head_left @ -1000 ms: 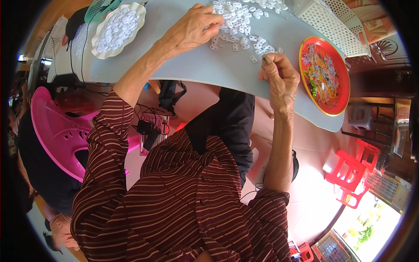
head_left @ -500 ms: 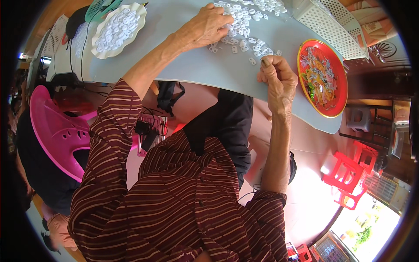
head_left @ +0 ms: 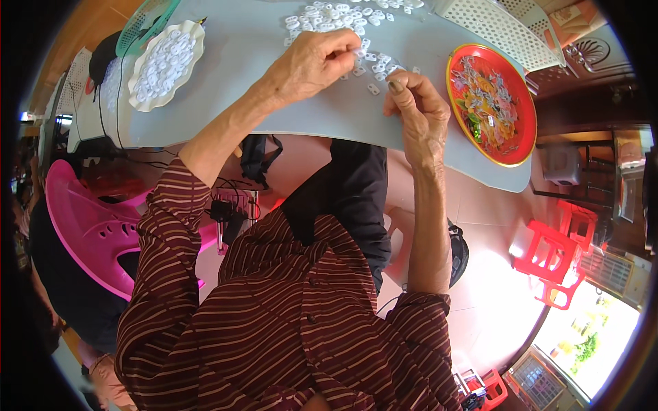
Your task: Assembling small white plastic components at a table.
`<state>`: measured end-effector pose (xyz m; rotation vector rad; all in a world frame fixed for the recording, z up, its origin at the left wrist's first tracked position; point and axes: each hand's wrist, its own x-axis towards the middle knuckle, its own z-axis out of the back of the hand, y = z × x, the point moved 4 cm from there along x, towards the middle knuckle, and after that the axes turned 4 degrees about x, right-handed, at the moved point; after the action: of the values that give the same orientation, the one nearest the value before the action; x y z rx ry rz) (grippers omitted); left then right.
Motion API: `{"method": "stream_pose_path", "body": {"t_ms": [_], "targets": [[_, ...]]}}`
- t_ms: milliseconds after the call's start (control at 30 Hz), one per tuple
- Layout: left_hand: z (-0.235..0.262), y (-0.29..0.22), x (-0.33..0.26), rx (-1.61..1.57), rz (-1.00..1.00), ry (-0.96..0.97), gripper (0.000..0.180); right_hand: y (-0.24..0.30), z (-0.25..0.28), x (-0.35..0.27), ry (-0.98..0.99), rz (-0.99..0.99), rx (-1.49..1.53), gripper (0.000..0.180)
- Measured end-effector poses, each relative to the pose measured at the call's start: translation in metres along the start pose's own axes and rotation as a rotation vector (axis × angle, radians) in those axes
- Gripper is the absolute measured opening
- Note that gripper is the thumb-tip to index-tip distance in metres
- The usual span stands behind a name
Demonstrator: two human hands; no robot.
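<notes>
My left hand is over the grey table, thumb and forefinger pinched on a small white plastic piece. Close by on its right, my right hand is closed, thumb pressed against the forefinger; whatever is in that pinch is too small to make out. Beyond both hands spreads a loose heap of white plastic pieces, each with dark holes or marks. A few stray pieces lie between the hands. To the right stands a red round tray with a gold rim, holding many small, thin silvery parts over a flower print.
A scalloped white dish heaped with white pieces stands at the left, beside a green basket. A perforated white basket is at the far right. The grey table's front edge curves before me; a pink chair is at left.
My left hand has drawn back from the heap toward me and now pinches a white piece. My right hand remains closed near the table's front. The whole view has shifted slightly.
</notes>
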<state>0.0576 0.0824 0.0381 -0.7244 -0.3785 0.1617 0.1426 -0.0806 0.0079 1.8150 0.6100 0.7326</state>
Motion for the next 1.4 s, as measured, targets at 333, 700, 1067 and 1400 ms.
{"method": "stream_pose_path", "body": {"t_ms": [333, 700, 1067, 1400], "targets": [[-0.027, -0.046, -0.009, 0.215, -0.350, -0.163, 0.019, -0.001, 0.000, 0.004, -0.057, -0.034, 0.167, 0.019], [-0.039, -0.019, -0.008, -0.663, 0.265, 0.115, 0.019, -0.006, 0.000, 0.005, 0.019, 0.012, 0.308, 0.018], [-0.032, -0.016, -0.006, -0.817, 0.299, 0.027, 0.023, 0.000, -0.002, 0.000, -0.051, 0.047, 0.057, 0.012], [-0.022, -0.023, -0.001, -0.515, 0.250, 0.148, 0.026, -0.001, -0.003, 0.000, -0.010, 0.023, 0.041, 0.024]]}}
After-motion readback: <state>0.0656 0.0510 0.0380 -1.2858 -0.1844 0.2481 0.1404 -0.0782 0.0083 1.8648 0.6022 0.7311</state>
